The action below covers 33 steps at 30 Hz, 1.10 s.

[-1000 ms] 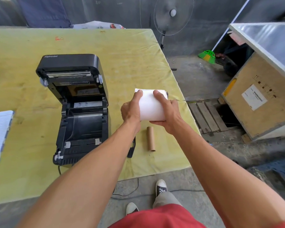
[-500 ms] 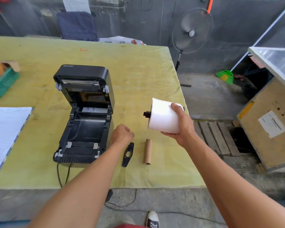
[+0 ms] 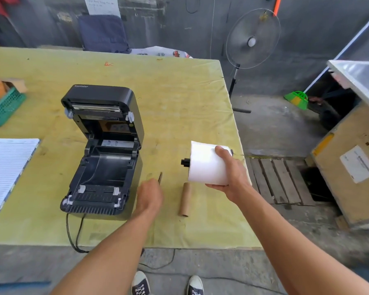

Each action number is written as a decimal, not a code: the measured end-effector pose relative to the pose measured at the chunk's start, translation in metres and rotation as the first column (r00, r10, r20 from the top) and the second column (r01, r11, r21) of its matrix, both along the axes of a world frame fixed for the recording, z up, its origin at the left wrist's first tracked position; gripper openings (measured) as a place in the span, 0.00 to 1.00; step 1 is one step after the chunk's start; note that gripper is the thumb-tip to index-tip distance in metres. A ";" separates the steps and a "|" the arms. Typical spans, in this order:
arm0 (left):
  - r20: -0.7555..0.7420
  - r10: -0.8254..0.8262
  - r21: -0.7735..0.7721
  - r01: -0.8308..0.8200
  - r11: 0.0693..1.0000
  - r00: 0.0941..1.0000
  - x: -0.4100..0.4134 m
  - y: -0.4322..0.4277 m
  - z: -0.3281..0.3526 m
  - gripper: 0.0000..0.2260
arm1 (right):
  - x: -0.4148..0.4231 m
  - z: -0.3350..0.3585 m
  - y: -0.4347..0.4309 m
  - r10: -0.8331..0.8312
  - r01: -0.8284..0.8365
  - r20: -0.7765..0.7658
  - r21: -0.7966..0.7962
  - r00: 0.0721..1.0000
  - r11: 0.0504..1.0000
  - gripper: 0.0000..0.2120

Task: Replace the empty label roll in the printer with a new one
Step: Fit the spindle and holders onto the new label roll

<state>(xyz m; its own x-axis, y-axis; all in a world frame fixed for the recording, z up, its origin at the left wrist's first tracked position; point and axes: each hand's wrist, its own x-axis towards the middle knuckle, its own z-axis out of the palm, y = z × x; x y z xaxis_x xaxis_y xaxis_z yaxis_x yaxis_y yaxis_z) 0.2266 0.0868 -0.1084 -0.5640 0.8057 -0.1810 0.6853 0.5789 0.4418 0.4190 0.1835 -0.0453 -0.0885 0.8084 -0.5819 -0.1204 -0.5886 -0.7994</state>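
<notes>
Gripping the white label roll [image 3: 208, 165] above the tabletop [image 3: 179, 99], the right hand [image 3: 232, 173] has its fingers clamped around it, a black spindle [image 3: 185, 162] protruding. The left hand [image 3: 150, 196], blurred, closes on a flat black piece [image 3: 160, 177] between the open printer [image 3: 102, 150] and empty cardboard core [image 3: 185, 199].

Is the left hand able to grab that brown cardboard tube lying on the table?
Probably yes. The cardboard tube lies in the open on the table, just right of the left hand, with nothing between them. That hand looks busy with a thin dark piece, though; it's too blurred to tell.
</notes>
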 end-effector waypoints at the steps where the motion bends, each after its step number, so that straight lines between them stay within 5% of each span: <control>1: 0.044 0.029 0.081 -0.032 0.996 0.999 -0.002 0.009 0.008 0.10 | -0.002 0.001 0.002 0.001 -0.001 0.010 0.007 1.000 1.000 0.35; 5: 0.204 -0.130 0.420 0.033 0.907 0.970 0.006 0.036 0.050 0.09 | -0.013 0.009 0.004 -0.018 0.018 0.027 0.016 0.999 1.000 0.34; 9: 0.200 -0.181 0.555 0.041 0.831 0.963 0.010 0.044 0.074 0.11 | -0.026 0.022 0.011 -0.034 0.033 0.019 0.053 0.999 0.998 0.35; 16: 0.236 -0.242 0.627 0.043 0.778 0.941 -0.002 0.054 0.085 0.13 | -0.040 0.047 0.027 -0.018 0.014 0.029 0.131 0.999 0.991 0.35; 20: 0.614 -0.196 0.579 -0.268 0.770 0.765 -0.015 0.066 0.094 0.10 | -0.042 0.052 0.032 0.019 -0.022 0.021 0.146 1.000 0.989 0.34; 22: 0.677 -0.214 0.567 -0.314 0.761 0.704 -0.019 0.067 0.096 0.09 | -0.043 0.052 0.033 0.033 -0.033 0.002 0.145 0.999 0.989 0.34; 33: 0.660 -0.178 0.564 -0.326 0.759 0.730 -0.009 0.065 0.094 0.09 | -0.035 0.051 0.034 0.081 -0.079 -0.008 0.134 0.997 0.988 0.36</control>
<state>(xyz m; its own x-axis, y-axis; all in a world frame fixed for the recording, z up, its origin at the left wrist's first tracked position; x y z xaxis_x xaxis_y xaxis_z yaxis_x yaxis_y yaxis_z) 0.2177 0.1518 -0.0144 -0.5650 0.8251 -0.0079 0.0456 0.0407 0.9981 0.3840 0.2171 0.0060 -0.1631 0.8687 -0.4678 -0.0884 -0.4851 -0.8700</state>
